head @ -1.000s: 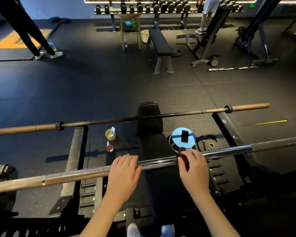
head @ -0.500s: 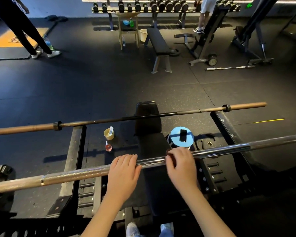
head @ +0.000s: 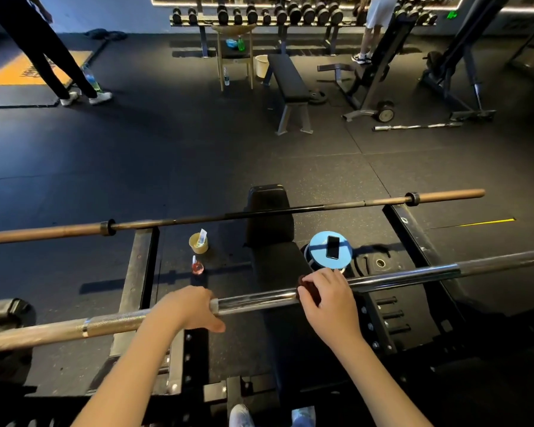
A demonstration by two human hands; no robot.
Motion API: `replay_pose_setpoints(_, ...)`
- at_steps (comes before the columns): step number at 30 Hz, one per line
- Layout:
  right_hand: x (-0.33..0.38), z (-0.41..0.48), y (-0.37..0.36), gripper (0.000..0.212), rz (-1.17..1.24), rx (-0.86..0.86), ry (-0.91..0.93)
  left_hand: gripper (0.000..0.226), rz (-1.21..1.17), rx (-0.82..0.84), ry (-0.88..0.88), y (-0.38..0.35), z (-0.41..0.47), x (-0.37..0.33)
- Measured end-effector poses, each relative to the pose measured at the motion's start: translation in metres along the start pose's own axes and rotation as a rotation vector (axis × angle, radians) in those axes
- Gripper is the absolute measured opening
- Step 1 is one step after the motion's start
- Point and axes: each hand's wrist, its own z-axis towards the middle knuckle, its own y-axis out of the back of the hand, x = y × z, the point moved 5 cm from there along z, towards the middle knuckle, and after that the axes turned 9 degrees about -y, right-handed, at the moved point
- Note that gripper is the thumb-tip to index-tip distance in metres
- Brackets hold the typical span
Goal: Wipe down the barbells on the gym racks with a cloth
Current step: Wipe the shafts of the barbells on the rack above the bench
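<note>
Head view: the near barbell (head: 259, 298) lies across the rack just in front of the person. The left hand (head: 188, 309) is wrapped over it where the knurling meets smooth chrome. The right hand (head: 327, 300) pinches a dark cloth (head: 305, 286) down onto the shaft.

The main risk is probably the bar rolling or skating along its supports if the left hand's grip slackens under a hard wiping stroke. The cloth is small and bunched, so it could slip out and drop onto the bench (head: 269, 217) below. The rough knurling may also snag it.

Leftward the stroke is short, since the left hand blocks the path. Rightward the shaft runs open, well past the right rack rail (head: 413, 235) to the frame edge.

Under the bar sit a blue disc (head: 316, 257) carrying a phone (head: 333, 246), a yellow cup (head: 198, 243) and a small red bottle (head: 197, 268). Anything dropped could strike them. The far barbell (head: 259, 212) lies well apart, seemingly yet to be wiped.
</note>
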Motion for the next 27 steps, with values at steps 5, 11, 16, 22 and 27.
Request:
replay_pose_setpoints(5,0.001,0.0,0.001,0.01,-0.006,-0.006,-0.007,0.015,0.143,-0.084,-0.028,0.007,-0.002,-0.01)
replay_pose_setpoints(11,0.005,-0.003,-0.002,0.01,-0.02,-0.021,0.001,0.022,0.361,-0.393,-0.082,0.007,-0.017,-0.02)
replay_pose_setpoints(16,0.013,-0.01,-0.011,0.012,-0.023,-0.011,0.025,0.02,0.321,-0.612,-0.115,-0.004,-0.023,-0.019)
replay_pose_setpoints(22,0.018,-0.016,-0.016,0.031,-0.009,-0.001,0.078,0.023,0.414,-0.974,-0.116,-0.014,-0.03,-0.019)
replay_pose_setpoints(27,0.013,-0.025,-0.02,0.031,0.009,-0.008,0.093,0.019,0.361,-1.002,-0.066,-0.023,-0.024,-0.012)
